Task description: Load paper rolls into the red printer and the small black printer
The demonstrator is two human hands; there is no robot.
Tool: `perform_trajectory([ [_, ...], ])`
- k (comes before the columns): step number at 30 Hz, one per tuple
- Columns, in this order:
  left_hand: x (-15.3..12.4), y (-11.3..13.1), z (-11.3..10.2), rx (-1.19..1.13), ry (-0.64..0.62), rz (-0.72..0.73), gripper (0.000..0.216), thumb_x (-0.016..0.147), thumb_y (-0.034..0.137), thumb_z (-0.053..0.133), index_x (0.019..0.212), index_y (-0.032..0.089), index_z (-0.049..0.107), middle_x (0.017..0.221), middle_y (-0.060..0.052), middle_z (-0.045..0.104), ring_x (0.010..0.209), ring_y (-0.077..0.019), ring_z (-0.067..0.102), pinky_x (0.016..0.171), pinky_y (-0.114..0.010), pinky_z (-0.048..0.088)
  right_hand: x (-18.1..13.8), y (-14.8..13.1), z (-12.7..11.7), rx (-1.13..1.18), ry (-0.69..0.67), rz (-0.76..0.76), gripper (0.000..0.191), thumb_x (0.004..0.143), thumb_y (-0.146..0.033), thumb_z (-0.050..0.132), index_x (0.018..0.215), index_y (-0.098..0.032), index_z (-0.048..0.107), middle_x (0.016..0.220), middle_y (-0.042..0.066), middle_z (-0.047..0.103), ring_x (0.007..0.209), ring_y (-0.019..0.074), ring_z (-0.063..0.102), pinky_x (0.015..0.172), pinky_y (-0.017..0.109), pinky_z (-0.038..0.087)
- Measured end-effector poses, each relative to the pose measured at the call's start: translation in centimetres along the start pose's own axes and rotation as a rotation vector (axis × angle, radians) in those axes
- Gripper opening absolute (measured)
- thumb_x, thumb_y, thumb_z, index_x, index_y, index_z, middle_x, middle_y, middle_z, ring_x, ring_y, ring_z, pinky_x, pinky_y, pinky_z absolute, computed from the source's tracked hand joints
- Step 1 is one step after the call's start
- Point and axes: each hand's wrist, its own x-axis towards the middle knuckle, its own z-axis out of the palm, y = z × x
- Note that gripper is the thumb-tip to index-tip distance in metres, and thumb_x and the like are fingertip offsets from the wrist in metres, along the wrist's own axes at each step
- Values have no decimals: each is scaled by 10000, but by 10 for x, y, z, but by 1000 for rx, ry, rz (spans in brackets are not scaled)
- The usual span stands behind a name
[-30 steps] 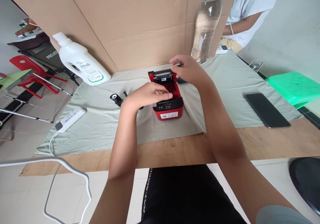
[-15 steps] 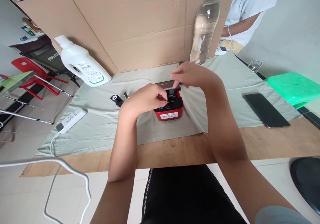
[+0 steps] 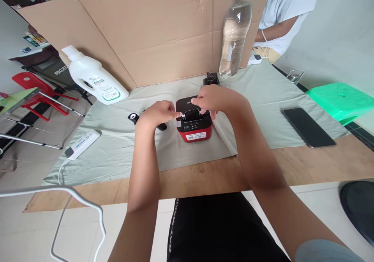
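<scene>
My left hand [image 3: 159, 113] and right hand [image 3: 214, 100] meet over the small red printer [image 3: 194, 125], which stands on the grey cloth [image 3: 263, 98] near the front edge of the wooden worktop [image 3: 321, 164]. The printer's black lid [image 3: 187, 103] lies shut on top. My right grip rests flat on the lid, its fingers curled over the front edge by the paper slot; my left grip is narrow, fingertips pinched at the slot on the lid's left side, though I cannot tell whether anything lies between them. Just left of the printer, partly hidden by my left hand, lies a small black roll holder [image 3: 133, 117]. Behind the printer sits a small black object [image 3: 211, 78], and beyond it a clear water bottle [image 3: 233, 36] stands against the cardboard screen [image 3: 152, 32]. A white detergent bottle [image 3: 93, 78] leans at the left, a power strip [image 3: 82, 143] lies nearer, and a phone [image 3: 308, 127] lies well apart to the right.
</scene>
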Motion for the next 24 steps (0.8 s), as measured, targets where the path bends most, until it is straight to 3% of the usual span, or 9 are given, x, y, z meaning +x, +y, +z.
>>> perform_trajectory([
  [3,9,-13,1,-38,-135,-96,416,771,624,758,726,222,660,759,-84,743,643,-215,669,530,-308,454,0,0,1,17,-7,9,347,909,-577,631,847,-237,655,646,60,696,607,282,695,658,437,534],
  [7,11,-14,2,-138,-272,-115,466,767,667,742,741,207,672,900,-127,800,756,-241,742,554,-296,522,2,1,2,44,11,-2,306,900,-533,641,895,-229,674,668,80,710,608,308,699,638,461,549],
  [15,1,-6,8,-249,-306,-219,427,813,606,740,830,197,621,912,-105,768,870,-246,758,565,-255,515,10,1,8,15,33,-12,250,940,-443,596,931,-206,676,677,87,716,613,296,717,635,419,563],
  [17,-4,-6,16,-292,-267,-237,398,867,589,687,863,200,603,913,-79,752,841,-227,752,548,-242,502,8,1,12,-33,73,-35,263,961,-406,551,913,-185,686,692,90,715,654,290,725,651,402,565],
  [19,-11,-10,30,-332,-165,-223,357,922,561,620,899,205,602,922,-64,740,835,-219,741,560,-251,515,1,7,22,-103,195,-98,294,983,-372,496,951,-168,706,782,110,737,779,305,737,727,418,573],
  [22,-23,-17,67,-436,171,-157,299,972,494,539,984,210,630,957,-61,749,929,-231,721,721,-311,584,-14,31,56,-143,507,-182,392,994,-391,492,1267,-162,655,1068,151,750,1077,366,696,896,499,554],
  [24,-31,-20,94,-624,306,-144,305,977,444,516,1124,216,657,1122,-66,762,1102,-244,704,933,-367,582,-24,55,88,-44,569,-237,703,913,-487,640,1510,-159,467,1300,184,682,1224,394,634,960,524,543],
])
